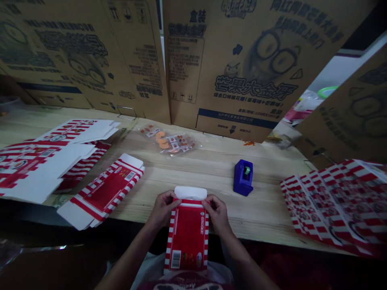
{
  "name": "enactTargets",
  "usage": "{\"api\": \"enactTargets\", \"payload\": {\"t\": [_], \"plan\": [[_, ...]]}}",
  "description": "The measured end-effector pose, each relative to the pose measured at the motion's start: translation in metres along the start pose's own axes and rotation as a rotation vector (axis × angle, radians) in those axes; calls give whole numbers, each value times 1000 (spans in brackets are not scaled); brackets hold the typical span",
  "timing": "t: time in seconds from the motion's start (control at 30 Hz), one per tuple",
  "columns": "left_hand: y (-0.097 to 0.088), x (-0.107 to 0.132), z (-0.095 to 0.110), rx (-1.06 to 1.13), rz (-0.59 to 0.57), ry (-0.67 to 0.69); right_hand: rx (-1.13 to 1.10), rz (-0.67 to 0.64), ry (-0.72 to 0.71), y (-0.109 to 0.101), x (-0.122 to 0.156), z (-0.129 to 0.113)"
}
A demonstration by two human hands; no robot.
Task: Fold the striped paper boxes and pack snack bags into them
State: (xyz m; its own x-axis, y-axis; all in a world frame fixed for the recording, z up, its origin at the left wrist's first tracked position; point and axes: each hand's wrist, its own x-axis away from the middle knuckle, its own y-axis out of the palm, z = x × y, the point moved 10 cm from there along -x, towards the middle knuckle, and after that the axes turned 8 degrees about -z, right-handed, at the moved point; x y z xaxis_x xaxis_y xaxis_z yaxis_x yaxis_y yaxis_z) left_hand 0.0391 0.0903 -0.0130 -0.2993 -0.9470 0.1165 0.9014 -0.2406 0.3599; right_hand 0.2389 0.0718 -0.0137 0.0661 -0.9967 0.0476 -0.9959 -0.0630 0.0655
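A red box with white-striped edges (189, 235) rests upright against the front of me, its printed panel and barcode facing up. Its white end flap (190, 192) stands out at the far end. My left hand (164, 208) pinches the box's upper left corner between thumb and fingers. On the opposite corner, my right hand (217, 211) grips in the same way. Between the hands, the box's opening shows as a thin gap under the flap. To the right of my right hand stands a blue tape dispenser (242, 178) with a greenish roll.
Flat red-and-white boxes (111, 187) lie stacked at left, beside larger flattened cartons (39, 169). Clear bags with orange pieces (169, 141) lie farther back. Several striped boxes (332, 205) stand at right. Tall cardboard sheets (223, 64) wall off the table's back.
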Motion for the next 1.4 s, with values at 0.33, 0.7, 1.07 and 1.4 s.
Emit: {"api": "enactTargets", "payload": {"t": [0.33, 0.7, 1.07, 1.4], "plan": [[-3, 0, 3, 126, 35, -16, -306, -84, 119, 15, -6, 2], [15, -2, 34, -517, -169, 71, 54, -226, -26, 9, -12, -19], [13, -18, 55, -570, -169, -12, 315, -332, -28, 15, -37, -49], [21, -8, 58, -546, -177, 24, 299, -299, -44, 13, -26, -51]]}}
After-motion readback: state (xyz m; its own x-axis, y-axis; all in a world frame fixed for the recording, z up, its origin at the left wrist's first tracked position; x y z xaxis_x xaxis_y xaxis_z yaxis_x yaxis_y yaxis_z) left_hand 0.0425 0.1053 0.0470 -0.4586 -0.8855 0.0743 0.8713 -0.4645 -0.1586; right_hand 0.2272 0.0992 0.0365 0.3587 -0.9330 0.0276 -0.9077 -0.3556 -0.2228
